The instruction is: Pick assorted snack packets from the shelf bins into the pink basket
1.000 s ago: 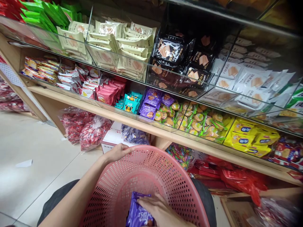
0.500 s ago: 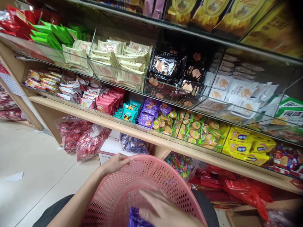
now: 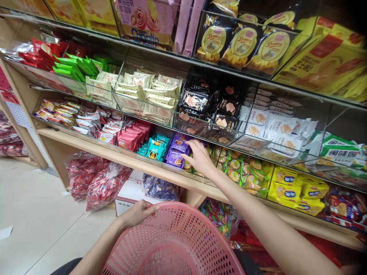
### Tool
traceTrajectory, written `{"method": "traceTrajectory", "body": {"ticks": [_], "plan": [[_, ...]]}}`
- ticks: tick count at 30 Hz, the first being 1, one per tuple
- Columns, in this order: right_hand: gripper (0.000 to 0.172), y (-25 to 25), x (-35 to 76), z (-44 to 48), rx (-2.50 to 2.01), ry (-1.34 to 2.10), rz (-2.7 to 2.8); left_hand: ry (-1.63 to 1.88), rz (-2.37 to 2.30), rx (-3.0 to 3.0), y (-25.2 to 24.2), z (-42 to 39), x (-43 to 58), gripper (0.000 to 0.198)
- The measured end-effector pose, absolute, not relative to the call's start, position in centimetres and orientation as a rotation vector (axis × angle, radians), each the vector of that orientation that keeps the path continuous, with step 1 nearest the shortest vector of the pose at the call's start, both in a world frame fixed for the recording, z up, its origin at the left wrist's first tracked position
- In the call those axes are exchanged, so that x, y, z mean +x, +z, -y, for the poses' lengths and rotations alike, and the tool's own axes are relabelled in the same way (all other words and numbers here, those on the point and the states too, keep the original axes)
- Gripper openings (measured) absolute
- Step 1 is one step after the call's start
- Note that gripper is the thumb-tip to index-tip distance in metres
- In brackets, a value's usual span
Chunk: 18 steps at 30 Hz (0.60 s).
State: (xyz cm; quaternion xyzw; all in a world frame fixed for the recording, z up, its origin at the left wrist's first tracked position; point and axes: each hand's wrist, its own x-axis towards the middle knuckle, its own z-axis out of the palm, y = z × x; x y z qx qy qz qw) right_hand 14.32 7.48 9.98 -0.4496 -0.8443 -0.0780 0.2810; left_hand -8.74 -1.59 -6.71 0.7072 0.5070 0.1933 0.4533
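Note:
My left hand point(image 3: 137, 214) grips the far left rim of a pink perforated plastic basket point(image 3: 212, 233), thumb over the edge. My right hand point(image 3: 198, 157) reaches out to the lower shelf, over the purple snack packets point(image 3: 175, 158). Its fingers are bent and apart, thumb spread from the forefinger, with nothing held between them; whether the fingertips touch a packet I cannot tell. Beside the purple packets lie teal packets point(image 3: 156, 147) on the left. Clear-wrapped round biscuits with green ends point(image 3: 234, 175) lie to the right, partly behind my right hand and forearm.
Above the hand runs a glass-fronted shelf with black wafer packets point(image 3: 196, 101) and white ones point(image 3: 282, 126). Yellow packets point(image 3: 288, 193) lie farther right. Under the shelf are a white box point(image 3: 126, 208), a bag of purple packets point(image 3: 160, 187) and bags of red packets point(image 3: 106, 185).
My right hand has gone from inside the basket, beside purple packets, up to the shelf. Those packets no longer show in the basket. The view has tilted up; my left hand keeps the rim.

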Motion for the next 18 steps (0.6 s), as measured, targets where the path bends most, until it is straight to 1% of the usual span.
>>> {"method": "traceTrajectory", "body": {"ticks": [5,12,18], "plan": [[0.053,9.9,12.7,-9.4,-1.331,-0.228,2.267,0.488,-1.263,1.744,-6.9,1.6,-8.9,0.056],[0.055,10.0,12.6,-10.1,-1.459,-0.183,2.208,0.488,-1.293,1.757,-6.9,1.4,-8.9,0.057],[0.06,10.3,12.6,-10.6,-1.514,-0.044,2.216,0.475,-1.286,1.766,-7.0,1.3,-8.8,0.055]]}}
